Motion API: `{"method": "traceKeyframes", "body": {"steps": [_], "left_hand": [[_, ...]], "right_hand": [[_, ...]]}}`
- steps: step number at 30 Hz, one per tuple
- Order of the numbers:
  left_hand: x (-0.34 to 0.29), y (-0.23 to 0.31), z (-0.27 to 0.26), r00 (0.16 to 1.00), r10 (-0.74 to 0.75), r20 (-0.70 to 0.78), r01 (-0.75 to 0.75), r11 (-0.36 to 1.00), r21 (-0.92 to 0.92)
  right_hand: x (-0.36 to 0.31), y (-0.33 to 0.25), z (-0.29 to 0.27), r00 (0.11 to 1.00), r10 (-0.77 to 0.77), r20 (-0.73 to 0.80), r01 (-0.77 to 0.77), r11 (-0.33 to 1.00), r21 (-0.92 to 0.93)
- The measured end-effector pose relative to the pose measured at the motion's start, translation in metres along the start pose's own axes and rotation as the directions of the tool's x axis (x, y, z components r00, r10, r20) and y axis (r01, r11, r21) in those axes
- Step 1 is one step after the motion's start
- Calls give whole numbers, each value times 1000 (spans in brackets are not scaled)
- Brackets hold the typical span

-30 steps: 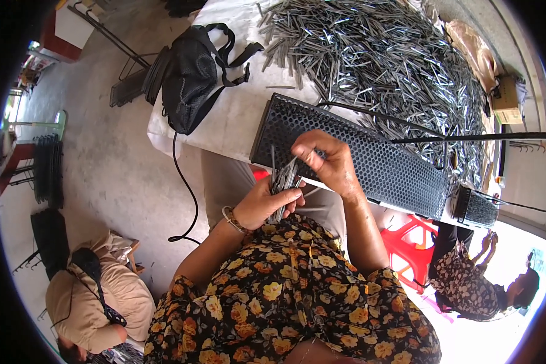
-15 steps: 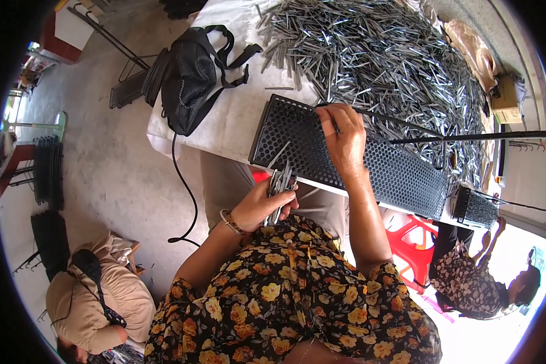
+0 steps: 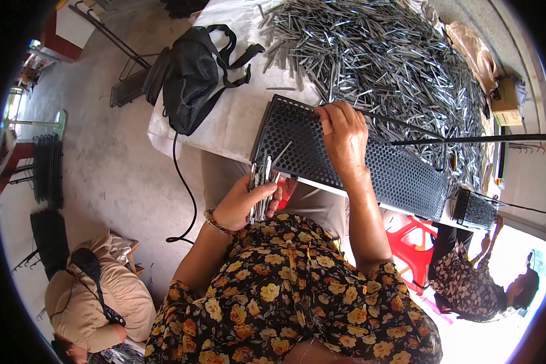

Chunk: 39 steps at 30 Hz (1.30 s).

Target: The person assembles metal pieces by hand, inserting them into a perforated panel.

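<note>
Below the tray's (image 3: 358, 161) near edge, left hand (image 3: 244, 203) clamps a pin bundle (image 3: 259, 185), long axis twelve-to-six. Right hand (image 3: 344, 136) lies flat on holes at two o'clock, holding nothing visible.

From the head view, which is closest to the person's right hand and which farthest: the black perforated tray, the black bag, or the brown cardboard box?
1. Black perforated tray: directly under the right hand, touching it.
2. Black bag: off to the left, on the table's corner.
3. Brown cardboard box: far right, beyond the pile of metal pieces.
</note>
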<state>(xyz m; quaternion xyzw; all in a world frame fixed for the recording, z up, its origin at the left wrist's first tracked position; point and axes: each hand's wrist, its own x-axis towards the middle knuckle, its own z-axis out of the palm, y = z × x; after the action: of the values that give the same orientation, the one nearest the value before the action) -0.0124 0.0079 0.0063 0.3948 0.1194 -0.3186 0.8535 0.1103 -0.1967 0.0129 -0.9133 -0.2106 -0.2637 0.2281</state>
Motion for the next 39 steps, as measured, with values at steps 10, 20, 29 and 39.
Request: {"method": "traceKeyframes", "body": {"steps": [10, 20, 29, 39], "left_hand": [[-1, 0, -7, 998, 24, -57, -24, 1000, 11], [-5, 7, 0, 998, 37, -45, -32, 994, 104], [-6, 5, -2, 995, 23, -94, -21, 1000, 18], [-11, 28, -20, 965, 210, -158, -182, 968, 173]], "right_hand": [[-5, 2, 7, 1000, -3, 30, 2, 1000, 29], [-6, -5, 14, 999, -34, 25, 32, 996, 82], [-13, -23, -4, 993, -46, 110, 7, 944, 330], [-64, -51, -6, 870, -391, 302, 297, 902, 314]]}}
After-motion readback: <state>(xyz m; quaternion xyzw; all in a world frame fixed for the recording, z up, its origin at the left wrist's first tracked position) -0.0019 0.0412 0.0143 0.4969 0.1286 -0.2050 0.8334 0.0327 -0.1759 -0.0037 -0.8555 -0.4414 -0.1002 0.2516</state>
